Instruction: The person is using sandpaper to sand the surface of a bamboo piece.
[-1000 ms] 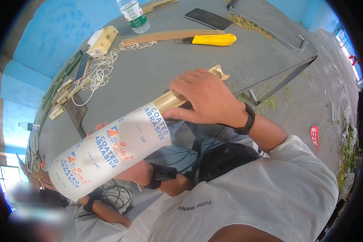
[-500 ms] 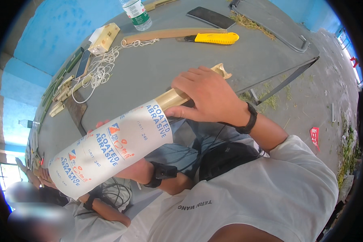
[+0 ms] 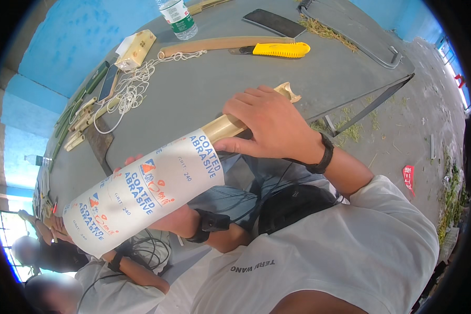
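The right hand point(image 3: 269, 124), back upward, curls firmly around the bamboo point(image 3: 222, 129); the left hand point(image 3: 177, 222), mostly hidden, clasps the sandpaper point(image 3: 144, 192) from beneath.

A grey table point(image 3: 193, 86) bears a yellow knife point(image 3: 280, 49), phone point(image 3: 273, 23) and bottle point(image 3: 177, 20).

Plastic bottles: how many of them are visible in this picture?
2. One clear bottle stands at the top edge, left of the black phone; another bottle is at the far left. Others may be hidden.
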`<state>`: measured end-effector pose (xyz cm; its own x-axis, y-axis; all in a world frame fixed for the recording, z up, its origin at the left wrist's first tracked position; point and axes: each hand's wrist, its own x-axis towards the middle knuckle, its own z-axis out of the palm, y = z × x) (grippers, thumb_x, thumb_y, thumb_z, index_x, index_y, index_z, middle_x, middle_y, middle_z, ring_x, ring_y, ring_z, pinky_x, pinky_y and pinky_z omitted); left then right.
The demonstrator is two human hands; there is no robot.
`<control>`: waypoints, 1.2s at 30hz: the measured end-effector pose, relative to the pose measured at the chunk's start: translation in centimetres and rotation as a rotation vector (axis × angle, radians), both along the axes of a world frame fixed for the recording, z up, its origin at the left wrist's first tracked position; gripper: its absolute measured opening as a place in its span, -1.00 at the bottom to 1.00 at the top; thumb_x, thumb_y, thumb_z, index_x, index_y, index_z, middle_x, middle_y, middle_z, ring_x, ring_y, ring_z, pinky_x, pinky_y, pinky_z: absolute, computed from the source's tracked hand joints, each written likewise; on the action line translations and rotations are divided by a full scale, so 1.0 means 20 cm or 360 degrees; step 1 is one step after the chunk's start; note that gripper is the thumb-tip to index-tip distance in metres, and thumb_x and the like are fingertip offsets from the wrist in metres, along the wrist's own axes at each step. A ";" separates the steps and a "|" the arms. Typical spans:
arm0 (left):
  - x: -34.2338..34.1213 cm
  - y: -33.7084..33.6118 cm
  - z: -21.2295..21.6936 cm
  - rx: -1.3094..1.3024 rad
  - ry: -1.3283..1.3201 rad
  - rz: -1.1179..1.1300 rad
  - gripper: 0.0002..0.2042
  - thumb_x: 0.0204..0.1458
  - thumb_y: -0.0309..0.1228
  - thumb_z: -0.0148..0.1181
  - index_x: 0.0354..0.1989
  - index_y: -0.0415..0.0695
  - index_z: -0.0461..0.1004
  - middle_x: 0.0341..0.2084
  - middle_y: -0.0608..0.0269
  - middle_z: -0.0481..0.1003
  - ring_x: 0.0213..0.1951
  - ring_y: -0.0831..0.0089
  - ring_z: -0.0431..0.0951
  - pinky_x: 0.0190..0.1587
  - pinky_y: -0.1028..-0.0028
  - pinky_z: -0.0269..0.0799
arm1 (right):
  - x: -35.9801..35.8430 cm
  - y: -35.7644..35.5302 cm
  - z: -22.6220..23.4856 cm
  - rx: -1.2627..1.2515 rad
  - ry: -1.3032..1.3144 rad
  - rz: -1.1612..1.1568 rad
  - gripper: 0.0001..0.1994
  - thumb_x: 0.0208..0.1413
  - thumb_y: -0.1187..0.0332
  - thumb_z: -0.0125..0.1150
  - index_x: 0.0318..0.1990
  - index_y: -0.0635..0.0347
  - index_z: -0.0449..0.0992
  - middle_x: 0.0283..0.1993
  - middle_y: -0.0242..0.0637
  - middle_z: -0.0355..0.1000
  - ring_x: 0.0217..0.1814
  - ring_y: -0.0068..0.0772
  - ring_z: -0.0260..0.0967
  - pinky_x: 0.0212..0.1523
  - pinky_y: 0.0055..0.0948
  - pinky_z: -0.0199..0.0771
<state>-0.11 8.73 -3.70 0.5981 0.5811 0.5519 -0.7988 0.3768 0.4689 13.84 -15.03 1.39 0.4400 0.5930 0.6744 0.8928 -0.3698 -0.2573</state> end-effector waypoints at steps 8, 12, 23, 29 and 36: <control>-0.02 0.01 -0.04 0.0015 0.0175 0.0194 -0.24 0.41 0.25 -0.32 0.56 -0.07 0.11 0.44 -0.19 0.29 0.41 -0.10 0.38 0.39 -0.14 0.41 | 0.00 0.00 0.00 0.0000 0.0011 -0.0003 -0.41 0.16 -0.26 0.34 -0.36 0.19 0.46 -0.43 -0.25 0.38 -0.32 -0.15 0.41 -0.24 -0.20 0.38; -0.02 0.03 -0.03 0.0161 0.0171 0.0201 -0.27 0.43 0.22 -0.31 0.56 -0.07 0.12 0.44 -0.18 0.29 0.41 -0.09 0.37 0.39 -0.15 0.41 | 0.00 0.00 -0.01 0.0022 0.0002 -0.0003 -0.41 0.16 -0.26 0.35 -0.36 0.19 0.46 -0.43 -0.25 0.38 -0.33 -0.15 0.41 -0.24 -0.20 0.38; 0.01 -0.03 -0.01 0.0293 0.0529 0.0685 -0.19 0.42 0.24 -0.46 0.54 -0.23 0.10 0.42 -0.18 0.28 0.42 0.00 0.37 0.42 0.03 0.38 | -0.01 -0.01 0.00 -0.0141 0.0140 -0.0029 -0.39 0.10 -0.26 0.41 -0.14 0.19 0.54 -0.20 -0.19 0.52 -0.18 -0.04 0.47 -0.12 -0.16 0.45; 0.00 -0.02 0.00 0.0184 0.0349 0.0450 -0.19 0.43 0.22 -0.48 0.54 -0.25 0.10 0.43 -0.18 0.29 0.43 0.02 0.36 0.43 0.04 0.37 | 0.00 0.00 -0.01 0.0037 0.0010 -0.0009 -0.43 0.13 -0.23 0.39 -0.36 0.18 0.47 -0.43 -0.27 0.39 -0.33 -0.15 0.41 -0.23 -0.22 0.38; 0.01 -0.03 -0.01 0.0176 0.0451 0.0595 -0.25 0.42 0.23 -0.33 0.55 -0.11 0.12 0.43 -0.20 0.30 0.40 -0.08 0.39 0.39 -0.13 0.41 | 0.00 -0.01 0.00 -0.0160 0.0141 -0.0036 -0.38 0.09 -0.28 0.41 -0.15 0.18 0.55 -0.22 -0.20 0.52 -0.20 -0.06 0.47 -0.13 -0.17 0.44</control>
<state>0.03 8.10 -3.86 0.4950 0.7321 0.4680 -0.7050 0.0236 0.7088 13.74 -15.29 1.31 0.5092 0.6449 0.5700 0.8594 -0.4173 -0.2955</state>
